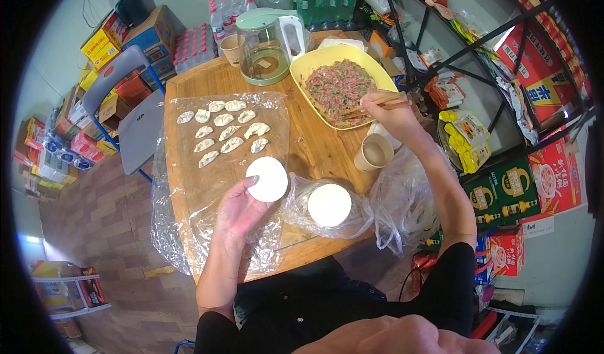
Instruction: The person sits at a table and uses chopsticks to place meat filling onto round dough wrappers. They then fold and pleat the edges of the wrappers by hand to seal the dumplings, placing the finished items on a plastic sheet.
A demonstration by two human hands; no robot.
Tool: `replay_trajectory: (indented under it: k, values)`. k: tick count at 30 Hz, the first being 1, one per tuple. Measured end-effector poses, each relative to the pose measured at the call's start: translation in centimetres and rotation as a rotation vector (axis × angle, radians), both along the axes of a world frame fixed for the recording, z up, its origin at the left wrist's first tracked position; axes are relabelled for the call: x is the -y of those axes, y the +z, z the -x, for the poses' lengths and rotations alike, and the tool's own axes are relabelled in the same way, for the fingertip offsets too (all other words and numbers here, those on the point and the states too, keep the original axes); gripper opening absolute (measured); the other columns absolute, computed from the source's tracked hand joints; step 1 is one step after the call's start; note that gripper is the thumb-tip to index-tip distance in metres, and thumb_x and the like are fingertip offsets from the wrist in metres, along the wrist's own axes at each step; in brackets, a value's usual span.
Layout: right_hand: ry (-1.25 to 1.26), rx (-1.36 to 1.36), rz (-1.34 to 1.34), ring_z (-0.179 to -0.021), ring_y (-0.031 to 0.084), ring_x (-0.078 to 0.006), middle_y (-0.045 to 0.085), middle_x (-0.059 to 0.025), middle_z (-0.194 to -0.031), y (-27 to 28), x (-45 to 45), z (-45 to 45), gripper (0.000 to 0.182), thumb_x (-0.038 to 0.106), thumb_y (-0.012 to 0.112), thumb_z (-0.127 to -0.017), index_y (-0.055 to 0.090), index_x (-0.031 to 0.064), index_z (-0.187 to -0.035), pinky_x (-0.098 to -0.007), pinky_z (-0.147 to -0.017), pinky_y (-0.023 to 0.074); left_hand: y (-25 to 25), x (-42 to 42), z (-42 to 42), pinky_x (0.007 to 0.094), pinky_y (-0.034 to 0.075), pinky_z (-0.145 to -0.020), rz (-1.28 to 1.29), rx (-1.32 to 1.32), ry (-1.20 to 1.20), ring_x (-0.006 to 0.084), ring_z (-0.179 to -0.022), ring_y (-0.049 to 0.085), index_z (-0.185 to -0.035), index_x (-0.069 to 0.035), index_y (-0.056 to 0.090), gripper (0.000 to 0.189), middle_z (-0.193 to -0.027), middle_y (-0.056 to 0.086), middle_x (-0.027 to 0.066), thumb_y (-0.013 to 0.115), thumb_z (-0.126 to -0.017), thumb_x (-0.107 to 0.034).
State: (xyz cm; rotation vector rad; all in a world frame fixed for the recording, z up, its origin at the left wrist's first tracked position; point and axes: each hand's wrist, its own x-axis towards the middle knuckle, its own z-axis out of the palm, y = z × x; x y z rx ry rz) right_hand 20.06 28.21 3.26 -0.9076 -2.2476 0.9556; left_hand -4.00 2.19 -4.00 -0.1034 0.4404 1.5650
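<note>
A round white dumpling wrapper (267,179) lies across the fingers of my left hand (243,207), with the thumb on its edge. My right hand (389,113) grips a pair of wooden chopsticks (394,103), whose tips reach into the minced meat filling (340,87). Green bits are mixed through that filling, which sits in a yellow plastic bowl (302,73). Several folded dumplings (231,145) rest in loose rows on a clear plastic sheet (188,184). Between my arms, a stack of round wrappers (329,205) sits on a clear plastic bag (297,212).
A paper cup (373,153) stands below the bowl, beside a crumpled plastic bag (406,198). Behind are a glass kettle (264,52) and another paper cup (232,49) on the wooden table (306,141). A grey chair (139,127) is at the left; black metal shelving (443,63) borders the right.
</note>
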Motion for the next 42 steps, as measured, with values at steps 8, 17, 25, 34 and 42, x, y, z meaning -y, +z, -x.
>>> replay_trajectory:
  k: [8, 17, 25, 34, 42]
  values:
    - [-0.053, -0.295, 0.225, -0.088, 0.063, -0.0106, 0.067, -0.0048, -0.094, -0.7, -1.1, 0.1, 0.017, 0.01, 0.063, -0.091, 0.065, -0.0029, -0.102, -0.0249, -0.078, 0.0496, -0.4, -0.2, 0.0, 0.0482, 0.038, -0.109, -0.005, 0.011, -0.016, 0.0338, -0.124, 0.049, -0.133, 0.008, 0.037, 0.045, -0.132, 0.049, 0.0227, 0.048, -0.091, -0.005]
    - [0.123, -0.079, -0.083, -0.084, 0.061, -0.0131, 0.065, -0.0079, -0.091, -1.3, 0.2, 1.4, 0.017, 0.009, 0.062, -0.09, 0.065, -0.0069, -0.095, -0.0247, -0.075, 0.0481, -0.6, -0.3, -0.2, 0.0456, 0.039, -0.108, -0.002, 0.0, -0.027, 0.0326, -0.123, 0.049, -0.132, 0.008, 0.037, 0.046, -0.131, 0.049, 0.0216, 0.05, -0.09, -0.004]
    - [0.02, -0.125, 0.135, -0.087, 0.061, -0.0101, 0.067, -0.005, -0.096, 0.2, -0.5, -0.3, 0.015, 0.01, 0.061, -0.091, 0.067, -0.0031, -0.096, -0.0249, -0.078, 0.0488, -0.7, -0.4, -0.3, 0.0451, 0.043, -0.106, 0.016, 0.008, -0.02, 0.0323, -0.121, 0.053, -0.13, 0.009, 0.041, 0.043, -0.129, 0.053, 0.0224, 0.049, -0.09, -0.003]
    - [0.084, -0.135, -0.053, -0.085, 0.063, -0.0104, 0.068, -0.0032, -0.09, -1.3, -0.1, -1.0, 0.013, 0.01, 0.065, -0.089, 0.067, -0.0022, -0.093, -0.0263, -0.076, 0.0504, -0.8, -0.5, -0.2, 0.0459, 0.043, -0.107, -0.009, 0.028, -0.016, 0.0338, -0.121, 0.053, -0.13, 0.011, 0.039, 0.044, -0.129, 0.053, 0.0247, 0.049, -0.09, -0.003]
    - [-0.055, -0.484, 0.452, -0.088, 0.065, -0.0167, 0.066, -0.0096, -0.099, -0.5, 0.0, -1.4, 0.023, 0.013, 0.062, -0.092, 0.061, -0.0042, -0.107, -0.0278, -0.078, 0.054, -1.4, -0.5, -0.3, 0.0476, 0.039, -0.109, 0.011, 0.072, -0.022, 0.035, -0.125, 0.049, -0.134, 0.011, 0.033, 0.045, -0.134, 0.047, 0.0253, 0.045, -0.092, -0.002]
